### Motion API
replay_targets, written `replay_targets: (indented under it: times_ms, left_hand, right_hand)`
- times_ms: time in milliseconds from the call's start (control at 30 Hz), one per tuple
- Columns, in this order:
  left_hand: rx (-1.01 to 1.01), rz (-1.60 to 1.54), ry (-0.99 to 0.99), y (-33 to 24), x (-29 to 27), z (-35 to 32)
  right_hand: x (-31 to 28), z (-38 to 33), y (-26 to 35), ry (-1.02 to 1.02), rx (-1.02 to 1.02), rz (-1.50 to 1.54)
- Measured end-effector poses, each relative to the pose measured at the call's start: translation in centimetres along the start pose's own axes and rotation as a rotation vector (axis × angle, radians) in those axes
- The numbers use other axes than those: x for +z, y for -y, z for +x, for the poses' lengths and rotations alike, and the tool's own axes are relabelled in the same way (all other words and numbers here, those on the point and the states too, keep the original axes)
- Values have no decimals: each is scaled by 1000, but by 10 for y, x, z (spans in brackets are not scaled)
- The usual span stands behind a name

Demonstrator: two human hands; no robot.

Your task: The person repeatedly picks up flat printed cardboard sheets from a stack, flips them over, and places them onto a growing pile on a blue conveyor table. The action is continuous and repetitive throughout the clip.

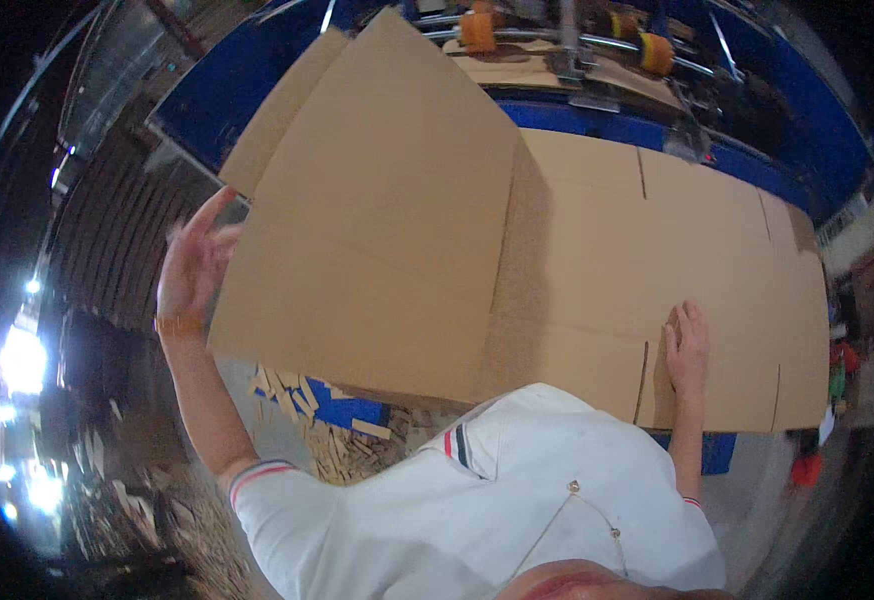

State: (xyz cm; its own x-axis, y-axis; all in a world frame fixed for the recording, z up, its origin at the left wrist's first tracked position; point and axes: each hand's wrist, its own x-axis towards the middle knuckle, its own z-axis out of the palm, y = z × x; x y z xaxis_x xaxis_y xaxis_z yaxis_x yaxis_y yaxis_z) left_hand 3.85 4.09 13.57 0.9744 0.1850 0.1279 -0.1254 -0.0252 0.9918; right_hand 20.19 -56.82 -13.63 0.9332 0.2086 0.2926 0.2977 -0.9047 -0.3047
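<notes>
Cardboard sheet (597, 250) stretches along a blue machine (232, 110); scraps (342, 455) litter the floor (757, 490).

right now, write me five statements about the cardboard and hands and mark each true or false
1. The right hand lies over the flat right part of the cardboard sheet. True.
2. The left hand is beside the orange wheels. False: the left hand is at the left edge of the raised panel.
3. Tan scraps show below the near edge of the raised panel. True.
4. The flat part has no cuts in it. False: dark slots run in from its edges.
5. The wheels beyond the sheet are green. False: the wheels are orange.
</notes>
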Motion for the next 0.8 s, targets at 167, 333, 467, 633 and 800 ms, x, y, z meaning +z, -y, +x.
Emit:
replay_targets:
  times_ms: [167,333,467,633,800]
  left_hand:
    - [473,-409,-205,89,96,-90]
    - [145,723,-241,169,80,-110]
    - [1,310,-493,128,51,-53]
    - [102,436,-513,106,12,-15]
    - [252,521,-579,161,7,-7]
  right_hand:
    - [-10,-40,-14,-74,247,-38]
    - [-20,-121,-175,-494,772,-245]
    - [-59,-177,-294,-1033,1134,889]
    - [-61,-195,-259,-944,927,1227]
    - [-101,-130,-111,-1425,869,1325]
